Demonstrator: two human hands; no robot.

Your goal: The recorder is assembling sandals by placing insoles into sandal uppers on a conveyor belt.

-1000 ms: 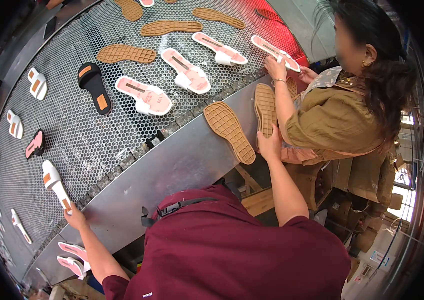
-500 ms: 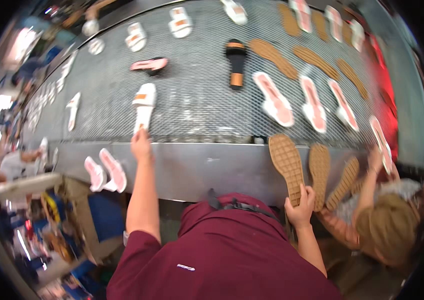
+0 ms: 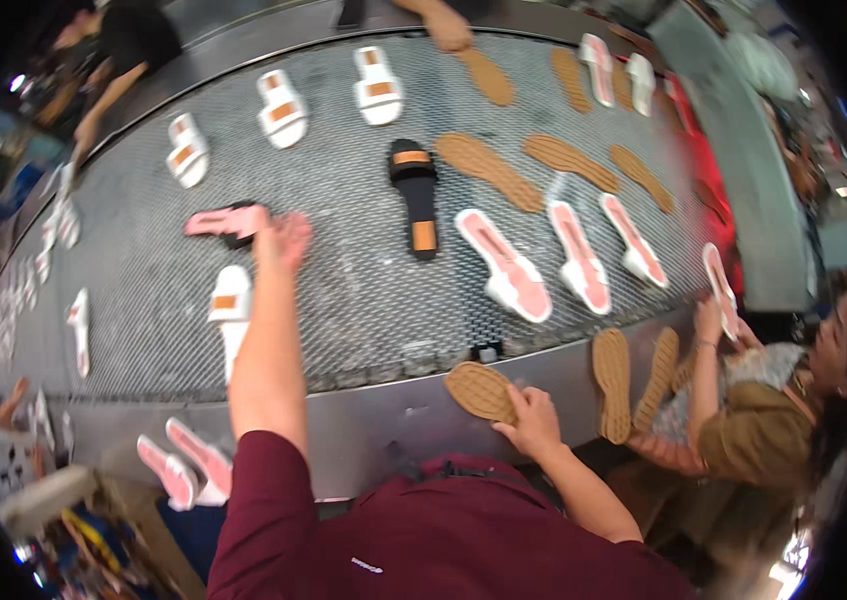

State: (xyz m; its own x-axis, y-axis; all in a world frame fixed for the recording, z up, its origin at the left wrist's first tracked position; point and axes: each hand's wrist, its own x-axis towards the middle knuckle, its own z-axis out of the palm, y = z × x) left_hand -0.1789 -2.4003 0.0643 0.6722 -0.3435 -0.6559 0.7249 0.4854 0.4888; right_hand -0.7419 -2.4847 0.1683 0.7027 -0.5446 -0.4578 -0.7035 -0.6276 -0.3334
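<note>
My left hand (image 3: 282, 240) stretches over the mesh belt, fingers apart and slightly blurred. It is right beside a black sandal with a pink underside (image 3: 219, 222), lying tipped over; whether the fingertips touch it I cannot tell. Under my left forearm, partly hidden, lies a white slide sandal (image 3: 231, 300) with a tan patch. My right hand (image 3: 532, 420) grips one end of a tan patterned shoe sole (image 3: 481, 392) in front of the belt's near edge. Farther in, a black slide sandal (image 3: 414, 200) with tan patches lies on the belt.
White sandals with pink undersides (image 3: 506, 268) and tan soles (image 3: 492, 170) lie on the mesh belt (image 3: 344, 300). Several white slides (image 3: 282, 108) line the far side. A co-worker (image 3: 764, 400) sits at right handling a white sandal; another person's hand (image 3: 451, 32) reaches in at the far edge.
My left hand has moved from the white slide farther over the belt to the tipped black sandal. My right hand has swung the sole leftward, from upright to nearly level. The view has shifted.
</note>
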